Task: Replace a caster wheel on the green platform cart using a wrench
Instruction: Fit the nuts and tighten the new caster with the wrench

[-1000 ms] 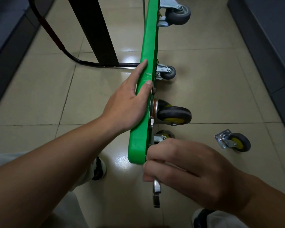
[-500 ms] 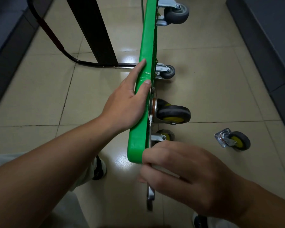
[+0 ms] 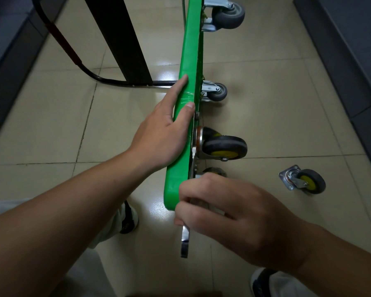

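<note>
My left hand (image 3: 159, 144) lies flat, fingers (image 3: 180, 87) straight, steadying the green cart (image 3: 190, 50), which is tipped on edge mid-floor. My right hand (image 3: 234, 217) curls round the wrench (image 3: 185, 241) at the near caster (image 3: 215, 170); bolt-turning, I judge. Next: a short, seated swing.

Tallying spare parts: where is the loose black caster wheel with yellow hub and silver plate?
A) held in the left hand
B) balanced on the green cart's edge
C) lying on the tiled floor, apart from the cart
C: the loose black caster wheel lies on the tiled floor, clear of the green platform cart that the left hand rests on.
</note>
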{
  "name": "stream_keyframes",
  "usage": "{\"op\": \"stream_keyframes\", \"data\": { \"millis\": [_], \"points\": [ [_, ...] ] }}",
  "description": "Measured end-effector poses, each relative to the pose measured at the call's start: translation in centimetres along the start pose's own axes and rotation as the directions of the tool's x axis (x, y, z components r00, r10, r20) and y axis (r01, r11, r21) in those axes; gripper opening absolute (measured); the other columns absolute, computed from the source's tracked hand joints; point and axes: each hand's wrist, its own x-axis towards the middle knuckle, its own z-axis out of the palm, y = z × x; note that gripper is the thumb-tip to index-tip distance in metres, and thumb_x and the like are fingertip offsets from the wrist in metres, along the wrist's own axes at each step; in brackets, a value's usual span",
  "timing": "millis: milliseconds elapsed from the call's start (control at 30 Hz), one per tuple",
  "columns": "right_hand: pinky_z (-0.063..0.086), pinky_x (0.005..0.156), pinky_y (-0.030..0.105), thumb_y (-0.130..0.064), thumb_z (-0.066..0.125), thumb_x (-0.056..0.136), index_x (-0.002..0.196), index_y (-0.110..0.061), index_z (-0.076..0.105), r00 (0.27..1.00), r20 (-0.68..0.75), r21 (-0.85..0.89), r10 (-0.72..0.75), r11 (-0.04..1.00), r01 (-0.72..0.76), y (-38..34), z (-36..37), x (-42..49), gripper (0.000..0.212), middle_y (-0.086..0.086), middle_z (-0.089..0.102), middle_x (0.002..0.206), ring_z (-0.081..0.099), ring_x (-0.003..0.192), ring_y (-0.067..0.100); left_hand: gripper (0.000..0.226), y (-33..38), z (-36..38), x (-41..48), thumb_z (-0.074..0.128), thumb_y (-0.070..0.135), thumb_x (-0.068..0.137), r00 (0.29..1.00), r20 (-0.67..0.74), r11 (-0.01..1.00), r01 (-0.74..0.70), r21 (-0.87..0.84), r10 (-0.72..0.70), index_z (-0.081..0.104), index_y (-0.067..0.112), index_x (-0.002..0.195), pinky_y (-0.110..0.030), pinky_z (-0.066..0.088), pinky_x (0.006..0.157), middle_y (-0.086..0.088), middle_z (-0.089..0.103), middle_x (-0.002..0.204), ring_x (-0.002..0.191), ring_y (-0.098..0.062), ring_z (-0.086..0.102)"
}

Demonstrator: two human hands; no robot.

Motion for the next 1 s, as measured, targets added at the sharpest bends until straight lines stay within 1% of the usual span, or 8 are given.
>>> {"op": "stream_keyframes", "data": {
  "millis": [133,233,300,367,433,500,633,1000],
  "points": [
    [0.052,0.083,0.038,-0.002,0.067,0.097,0.103,0.002,0.073,0.997,-0.063,0.062,0.053,0.997,-0.049,0.4,-0.4,0.6,0.009,0.019,0.065,0.107,0.060,0.089,0.031,0.054,-0.2,0.0,0.1,0.036,0.053,0.105,1.000,0.008,1.000,-0.005,-0.016,0.005,0.021,0.059,0.157,-0.049,0.048,0.108,0.011,0.048,0.157,0.132,-0.020,0.057],
    [0.045,0.095,0.021,-0.003,0.067,0.097,0.099,0.004,0.070,0.978,-0.166,0.154,0.129,0.983,-0.103,1.5,-1.3,1.9,0.008,0.016,0.064,0.104,0.059,0.095,0.023,0.057,-0.1,-0.2,0.1,0.031,0.051,0.102,1.000,0.012,0.999,-0.021,-0.048,0.022,0.024,0.053,0.159,-0.041,0.037,0.120,0.016,0.037,0.164,0.147,-0.012,0.042],
    [0.047,0.089,0.021,-0.004,0.067,0.096,0.099,0.001,0.068,0.933,-0.257,0.261,0.252,0.948,-0.184,2.5,-1.8,2.8,0.006,0.012,0.063,0.100,0.062,0.090,0.019,0.060,-0.1,-0.3,0.1,0.026,0.050,0.100,0.999,0.028,0.997,-0.027,-0.069,0.029,0.023,0.051,0.160,-0.034,0.038,0.115,0.016,0.035,0.164,0.142,-0.006,0.043],
    [0.057,0.070,0.027,-0.008,0.064,0.098,0.101,-0.004,0.064,0.847,-0.261,0.516,0.464,0.808,-0.284,3.6,-2.3,3.5,0.005,0.013,0.062,0.091,0.067,0.074,0.022,0.055,-0.2,-0.2,0.0,0.024,0.047,0.105,0.999,0.031,0.997,-0.040,-0.072,0.043,0.021,0.051,0.161,-0.031,0.043,0.101,0.016,0.040,0.159,0.119,0.006,0.052],
    [0.059,0.058,0.030,-0.008,0.063,0.098,0.102,-0.008,0.063,0.754,-0.222,0.676,0.618,0.655,-0.338,4.7,-2.7,4.2,0.004,0.014,0.063,0.084,0.067,0.063,0.026,0.053,-0.3,-0.2,-0.1,0.023,0.045,0.108,0.999,0.029,0.996,-0.041,-0.076,0.043,0.019,0.051,0.161,-0.036,0.053,0.089,0.014,0.046,0.152,0.099,0.006,0.058],
    [0.059,0.057,0.031,-0.009,0.062,0.100,0.105,-0.006,0.062,0.685,-0.174,0.730,0.707,0.560,-0.392,6.1,-2.8,4.7,0.006,0.009,0.065,0.079,0.065,0.060,0.026,0.055,-0.2,-0.1,-0.2,0.022,0.048,0.105,0.999,0.032,0.996,-0.033,-0.083,0.036,0.018,0.052,0.161,-0.040,0.056,0.083,0.009,0.052,0.150,0.092,-0.004,0.063],
    [0.053,0.055,0.028,-0.010,0.061,0.100,0.106,-0.005,0.063,0.630,-0.084,0.832,0.772,0.403,-0.383,7.9,-2.5,5.7,0.008,0.001,0.065,0.086,0.061,0.061,0.020,0.057,-0.4,-0.1,-0.1,0.022,0.049,0.104,0.999,0.030,0.997,-0.033,-0.076,0.035,0.018,0.052,0.161,-0.032,0.049,0.071,0.005,0.057,0.144,0.083,0.000,0.061],
    [0.048,0.049,0.022,-0.017,0.064,0.101,0.111,-0.009,0.068,0.659,-0.098,0.799,0.746,0.454,-0.395,8.7,-1.1,7.7,0.014,-0.001,0.070,0.089,0.059,0.057,0.012,0.052,-0.6,-0.2,0.1,0.022,0.047,0.108,0.999,0.026,0.999,-0.019,-0.043,0.020,0.017,0.055,0.159,-0.030,0.042,0.067,0.010,0.063,0.125,0.080,0.003,0.060]
  ]
}}
